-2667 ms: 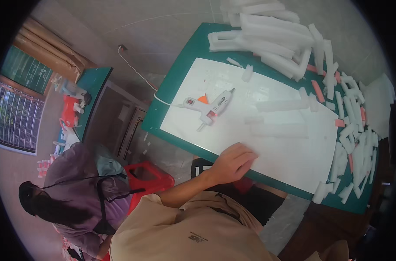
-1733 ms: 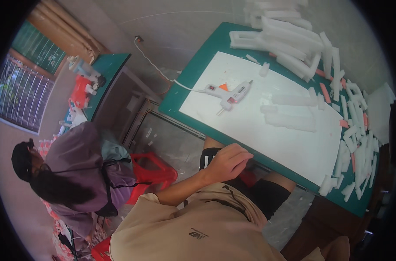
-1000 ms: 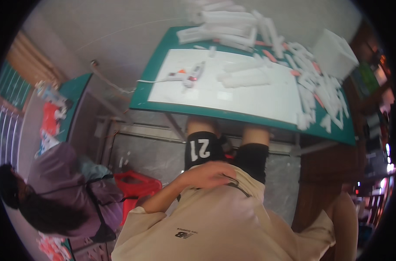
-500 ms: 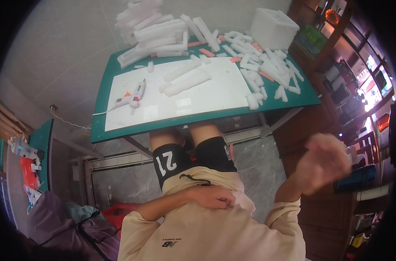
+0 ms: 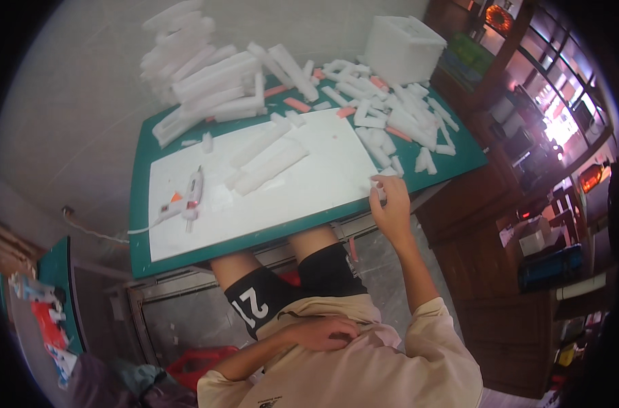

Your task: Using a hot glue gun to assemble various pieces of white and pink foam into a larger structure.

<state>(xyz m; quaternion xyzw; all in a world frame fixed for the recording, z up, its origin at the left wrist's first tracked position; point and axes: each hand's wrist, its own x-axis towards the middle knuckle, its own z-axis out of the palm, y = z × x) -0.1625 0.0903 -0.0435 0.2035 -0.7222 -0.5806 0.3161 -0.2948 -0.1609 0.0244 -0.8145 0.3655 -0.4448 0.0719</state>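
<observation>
My right hand (image 5: 393,204) reaches to the table's front right edge, its thumb and fingers curled round a small white foam piece (image 5: 379,191). The fingers partly hide that piece. My left hand (image 5: 326,334) rests at my waist against the beige shirt, fingers bent in; whether they hold anything is hidden. Two long white foam strips (image 5: 272,168) lie on the white board (image 5: 337,183). Left of them, a white glue gun (image 5: 194,194) with an orange part lies on the same board, its cord running off to the left.
The green table (image 5: 141,204) carries a stack of white foam frames (image 5: 214,75) at the back left. Several foam scraps (image 5: 411,119), some pink, cover its right side near a white foam block (image 5: 405,51). Wooden shelving (image 5: 473,258) stands to the right.
My right hand has swung from the far right down to the table edge, onto a foam piece. The left hand stays at my waist. My view has shifted, so the table appears lower.
</observation>
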